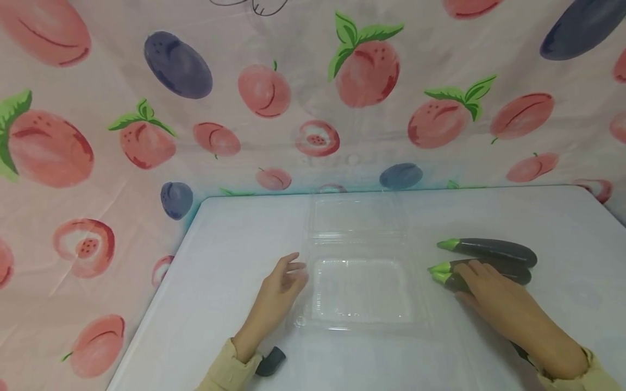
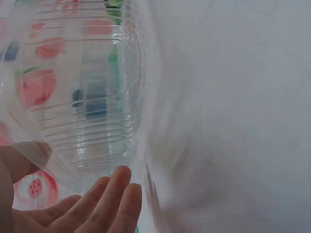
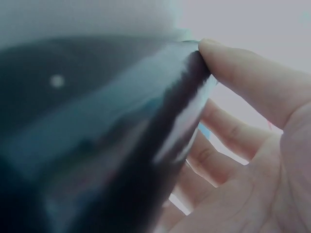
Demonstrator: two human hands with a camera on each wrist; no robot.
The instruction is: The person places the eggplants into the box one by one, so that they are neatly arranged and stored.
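Note:
Three dark eggplants with green stem ends lie close together on the right of the table; the far eggplant (image 1: 499, 251) and middle eggplant (image 1: 517, 272) show most. My right hand (image 1: 489, 290) grips the nearest eggplant (image 1: 455, 282), largely hidden beneath it. In the right wrist view, thumb and fingers (image 3: 233, 128) lie on opposite sides of that glossy eggplant (image 3: 97, 136). A clear plastic clamshell box (image 1: 362, 320) stands with its lid (image 1: 359, 214) folded back. At the box's left side is my left hand (image 1: 281, 288), its fingers (image 2: 119, 194) extended near the clear wall.
The white table (image 1: 230, 228) ends at a fruit-print curtain (image 1: 274, 49) behind and on the left. A black wrist-camera piece (image 1: 270, 361) sits under the left wrist by the cuff.

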